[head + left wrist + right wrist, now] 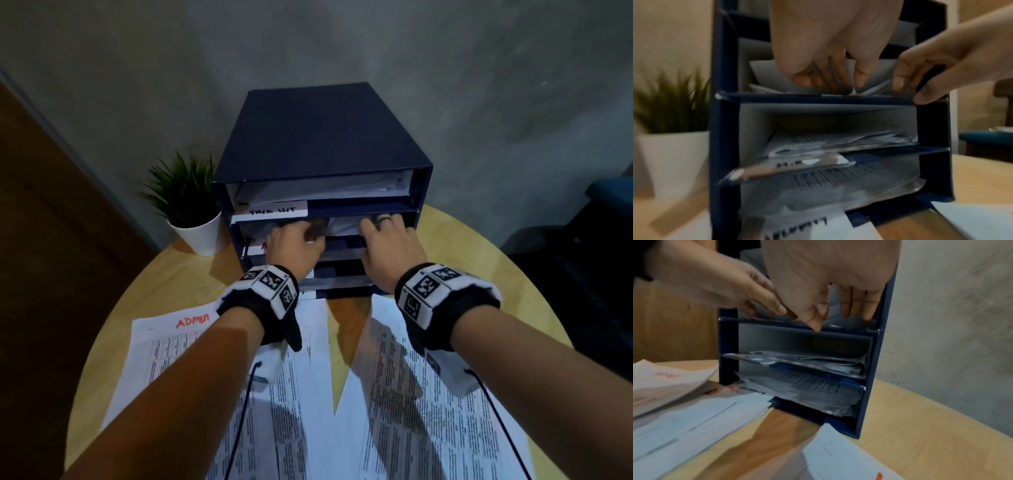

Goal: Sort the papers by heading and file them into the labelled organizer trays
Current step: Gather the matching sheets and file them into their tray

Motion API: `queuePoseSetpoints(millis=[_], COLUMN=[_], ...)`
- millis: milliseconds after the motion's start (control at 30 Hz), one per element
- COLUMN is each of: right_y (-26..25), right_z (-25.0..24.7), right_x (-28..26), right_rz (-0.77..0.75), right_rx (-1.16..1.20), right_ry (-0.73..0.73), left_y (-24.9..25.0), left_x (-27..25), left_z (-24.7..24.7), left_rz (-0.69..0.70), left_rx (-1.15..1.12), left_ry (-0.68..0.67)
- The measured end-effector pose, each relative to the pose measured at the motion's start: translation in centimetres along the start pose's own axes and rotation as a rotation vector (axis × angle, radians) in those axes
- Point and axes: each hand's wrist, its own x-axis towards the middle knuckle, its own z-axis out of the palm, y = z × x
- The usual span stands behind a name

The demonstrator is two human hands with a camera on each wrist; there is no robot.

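A dark blue organizer (322,137) with several stacked trays stands at the back of the round wooden table. Its top tray carries a label reading "TASK LIST" (272,211). Both hands reach into the second tray, where a white paper (342,224) lies bowed. My left hand (308,233) touches the paper's left part with its fingertips (807,79). The right hand (383,222) presses straight fingers (846,309) onto the paper's right part, its thumb at the shelf edge. The lower trays hold crumpled printed sheets (807,382). Loose stacks lie in front, the left one (164,342) headed "ADMIN" in red.
A small potted plant (191,205) in a white pot stands left of the organizer. Two more paper stacks (291,394) (428,411) cover the near table under my forearms. A grey wall rises behind, and a dark chair (582,240) sits beyond the table's right edge.
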Motion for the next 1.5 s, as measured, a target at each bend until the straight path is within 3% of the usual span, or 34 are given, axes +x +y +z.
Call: queuePoseSetpoints(millis=[100,267,400,600,767,933,1033,1200,1367,1500], right_y=[0.0,-0.5,-0.8,-0.1,0.2,0.8,0.9,1.0,0.6,0.6], right_z=[0.7,0.8,1.5,3.3,3.7,3.5,2.9,2.5,2.3,2.2], right_x=[-0.3,0.3,0.1,-0.3,-0.1,-0.1,0.0,-0.1,-0.4,-0.2], right_rz=[-0.069,0.005,0.032,0.082,0.080,0.073,0.071,0.104,0.134,0.153], right_rx=[-0.067,0.023,0.065,0.205,0.304,0.182,0.154,0.222,0.276,0.319], right_ry=[0.000,-0.091,0.006,0.201,0.205,0.116,0.018,-0.032,-0.033,-0.036], left_y=[1.3,2.9,4.1,5.8,7.4,6.8,5.3,1.1,-0.4,-1.1], left_x=[0.3,1.0,1.7,1.2,1.8,2.0,1.4,0.4,0.4,0.3], left_z=[0.2,1.7,1.7,1.8,2.6,2.5,1.4,-1.5,-2.7,-2.7], left_rz=[0.027,0.008,0.057,0.261,0.320,0.245,0.045,-0.071,-0.020,0.065], left_rx=[0.260,0.257,0.380,0.390,0.439,0.330,0.285,0.696,1.128,1.194], left_ry=[-0.048,-0.121,-0.258,-0.406,-0.500,-0.476,-0.373,-0.111,-0.203,-0.138])
